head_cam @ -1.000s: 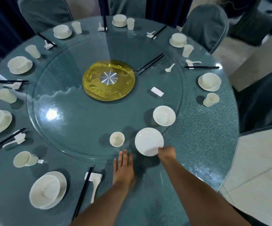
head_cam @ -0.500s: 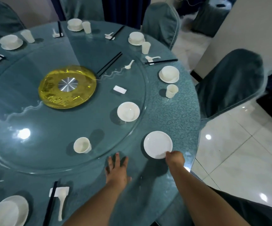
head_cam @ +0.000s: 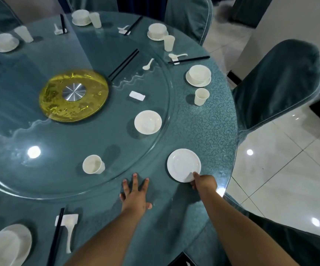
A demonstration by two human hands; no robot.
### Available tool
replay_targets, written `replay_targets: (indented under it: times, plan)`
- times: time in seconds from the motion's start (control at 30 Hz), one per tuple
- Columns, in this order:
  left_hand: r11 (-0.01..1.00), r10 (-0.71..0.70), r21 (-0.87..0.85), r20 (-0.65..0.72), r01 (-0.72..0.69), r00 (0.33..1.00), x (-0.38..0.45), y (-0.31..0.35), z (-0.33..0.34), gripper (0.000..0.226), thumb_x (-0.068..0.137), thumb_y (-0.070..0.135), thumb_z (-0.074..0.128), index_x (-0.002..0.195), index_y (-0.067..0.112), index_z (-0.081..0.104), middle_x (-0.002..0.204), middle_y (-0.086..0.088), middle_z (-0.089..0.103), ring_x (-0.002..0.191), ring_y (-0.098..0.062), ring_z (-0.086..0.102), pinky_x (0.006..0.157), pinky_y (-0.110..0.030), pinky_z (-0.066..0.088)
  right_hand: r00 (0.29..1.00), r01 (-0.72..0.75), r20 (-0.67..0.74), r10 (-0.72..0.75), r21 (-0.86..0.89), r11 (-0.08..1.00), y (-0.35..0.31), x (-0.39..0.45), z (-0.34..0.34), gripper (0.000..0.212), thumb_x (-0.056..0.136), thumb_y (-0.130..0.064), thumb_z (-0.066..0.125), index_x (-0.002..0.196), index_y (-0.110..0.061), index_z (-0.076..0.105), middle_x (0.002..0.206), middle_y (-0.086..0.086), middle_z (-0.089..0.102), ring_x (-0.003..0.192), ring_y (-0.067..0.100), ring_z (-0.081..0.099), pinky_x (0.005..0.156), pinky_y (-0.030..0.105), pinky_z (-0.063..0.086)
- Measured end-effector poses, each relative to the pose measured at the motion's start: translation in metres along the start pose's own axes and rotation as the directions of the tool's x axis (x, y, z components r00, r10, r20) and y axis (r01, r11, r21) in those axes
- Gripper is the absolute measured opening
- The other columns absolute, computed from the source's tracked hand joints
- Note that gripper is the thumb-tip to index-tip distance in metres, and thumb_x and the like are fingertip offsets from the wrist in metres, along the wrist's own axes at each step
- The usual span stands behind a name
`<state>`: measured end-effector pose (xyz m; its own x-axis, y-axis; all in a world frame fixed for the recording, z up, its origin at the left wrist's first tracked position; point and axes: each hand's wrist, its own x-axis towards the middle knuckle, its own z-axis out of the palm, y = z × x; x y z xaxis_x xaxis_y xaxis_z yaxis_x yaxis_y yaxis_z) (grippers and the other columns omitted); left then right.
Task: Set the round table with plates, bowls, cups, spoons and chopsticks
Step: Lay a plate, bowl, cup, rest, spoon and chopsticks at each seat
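Observation:
My right hand (head_cam: 204,183) pinches the near rim of a white plate (head_cam: 183,164), which lies on the teal table's outer ring (head_cam: 209,131) just outside the glass turntable (head_cam: 78,143). My left hand (head_cam: 135,194) rests flat with fingers spread at the turntable's near edge. On the turntable stand a white bowl (head_cam: 148,122), a white cup (head_cam: 93,164), a loose spoon (head_cam: 148,64), a pair of black chopsticks (head_cam: 124,63) and a white rest (head_cam: 137,96).
Finished settings ring the table: bowl on plate (head_cam: 199,75) with cup (head_cam: 201,96) at right, another (head_cam: 157,31) further back. Chopsticks and spoon (head_cam: 63,231) lie at near left. A yellow hub (head_cam: 73,95) marks the centre. Covered chairs (head_cam: 276,83) stand at right.
My right hand has carried the plate off the turntable, rightward onto the outer ring. The view has swung right. My left hand stayed flat at the turntable's edge.

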<state>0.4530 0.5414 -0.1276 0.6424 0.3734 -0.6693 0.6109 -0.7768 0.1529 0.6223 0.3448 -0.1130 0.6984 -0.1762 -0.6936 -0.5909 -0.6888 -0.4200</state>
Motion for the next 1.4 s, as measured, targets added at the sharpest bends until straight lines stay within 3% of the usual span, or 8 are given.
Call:
replay_targets:
  times: [0.13,0.27,0.37,0.5,0.6,0.73,0.97,1.4]
  plan:
    - [1.000,0.010,0.026,0.007,-0.010,1.000,-0.006,0.001,-0.015,0.089,0.086,0.042,0.069,0.154,0.042,0.010,0.162,-0.001,-0.019,0.147,-0.042,-0.013,0.116,-0.056,0.025,1.000,-0.013,-0.002,0.013,-0.067,0.998,-0.006,-0.010,-0.005,0.045,0.095,-0.042,0.054,0.092,-0.002,0.075,0.095,0.015,0.074,0.097,0.032,0.067,0.088,0.035,0.051]
    - [0.998,0.054,-0.032,-0.053,-0.056,0.997,-0.021,-0.006,-0.054,0.059,0.092,0.037,0.062,0.145,0.026,0.039,0.151,-0.005,0.031,0.140,-0.031,0.032,0.110,-0.043,0.039,0.998,0.065,0.010,-0.064,-0.177,0.982,-0.037,-0.034,-0.011,0.045,0.097,-0.039,0.048,0.107,-0.002,0.071,0.109,0.016,0.071,0.105,0.033,0.065,0.090,0.032,0.050]
    - [0.995,0.074,-0.047,-0.162,-0.082,0.984,-0.029,-0.018,-0.084,0.042,0.094,0.036,0.055,0.133,0.022,0.049,0.141,-0.002,0.046,0.131,-0.026,0.043,0.104,-0.040,0.044,0.991,0.127,0.071,-0.115,-0.186,0.974,-0.068,-0.052,-0.006,0.046,0.098,-0.036,0.045,0.111,0.001,0.069,0.114,0.016,0.070,0.107,0.033,0.065,0.096,0.034,0.049]
    - [0.995,0.091,-0.010,-0.361,-0.102,0.928,-0.034,-0.044,-0.120,0.038,0.097,0.031,0.048,0.134,0.023,0.050,0.136,0.003,0.047,0.131,-0.021,0.038,0.103,-0.037,0.043,0.970,0.230,0.119,-0.214,-0.152,0.961,-0.108,-0.080,0.013,0.040,0.097,-0.030,0.047,0.110,0.002,0.069,0.114,0.018,0.070,0.108,0.035,0.064,0.099,0.037,0.047]
    - [1.000,0.025,-0.002,-0.467,-0.030,0.884,-0.035,-0.077,-0.145,0.052,0.093,0.036,0.055,0.142,0.028,0.040,0.146,0.002,0.033,0.138,-0.024,0.027,0.109,-0.039,0.037,0.948,0.308,0.147,-0.283,-0.194,0.931,-0.137,-0.108,0.030,0.033,0.095,-0.024,0.047,0.100,-0.001,0.071,0.107,0.018,0.071,0.104,0.034,0.066,0.093,0.035,0.050]
    - [0.990,-0.127,-0.103,-0.335,0.097,0.934,-0.025,-0.116,-0.155,0.083,0.084,0.049,0.065,0.149,0.036,0.016,0.155,0.000,0.007,0.141,-0.033,0.014,0.108,-0.045,0.036,0.934,0.338,0.185,-0.304,-0.195,0.921,-0.152,-0.125,0.050,0.029,0.091,-0.029,0.050,0.088,-0.007,0.069,0.102,0.015,0.073,0.096,0.034,0.068,0.089,0.039,0.053]
    - [0.977,-0.120,-0.206,-0.276,0.064,0.954,-0.013,-0.119,-0.151,0.068,0.085,0.040,0.067,0.144,0.031,0.034,0.137,0.002,0.039,0.125,-0.026,0.041,0.095,-0.042,0.047,0.941,0.327,0.175,-0.288,-0.258,0.909,-0.128,-0.120,0.060,0.028,0.093,-0.029,0.047,0.083,-0.012,0.066,0.102,0.015,0.073,0.098,0.034,0.068,0.092,0.040,0.052]
    - [0.977,0.214,0.019,-0.172,-0.214,0.962,-0.030,-0.033,-0.108,0.073,0.072,0.060,0.070,0.134,0.032,0.043,0.131,0.003,0.045,0.124,-0.023,0.044,0.101,-0.041,0.042,0.975,0.221,0.091,-0.205,-0.226,0.949,-0.089,-0.102,0.028,0.042,0.100,-0.031,0.042,0.110,0.000,0.069,0.108,0.017,0.071,0.104,0.035,0.064,0.095,0.037,0.049]
